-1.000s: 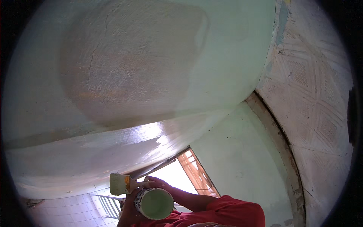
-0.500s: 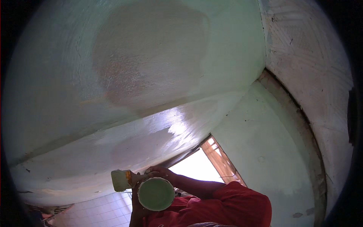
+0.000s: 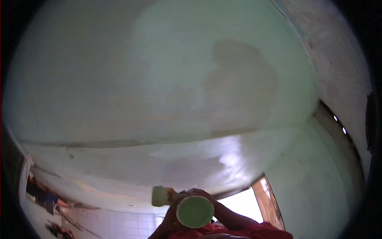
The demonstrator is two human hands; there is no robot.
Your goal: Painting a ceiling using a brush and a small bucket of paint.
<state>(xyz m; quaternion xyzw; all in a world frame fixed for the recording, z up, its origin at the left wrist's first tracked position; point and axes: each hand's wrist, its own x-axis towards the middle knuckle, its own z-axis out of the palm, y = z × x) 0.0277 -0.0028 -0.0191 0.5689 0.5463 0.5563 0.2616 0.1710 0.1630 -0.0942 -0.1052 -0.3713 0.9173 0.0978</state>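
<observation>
View turns left; left hand [image 3: 170, 217] grips round white-rimmed paint tub [image 3: 195, 227], right hand [image 3: 203, 194] still clasps broad green-coated paintbrush [image 3: 160, 196], away from wall [image 3: 175, 59]

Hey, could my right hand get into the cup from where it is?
Probably yes: the right hand is right by the rim and the cup's top is uncovered, though it seems to be holding the brush.

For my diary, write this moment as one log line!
left hand: holding bucket | right hand: at brush handle | bucket: green paint inside
</observation>
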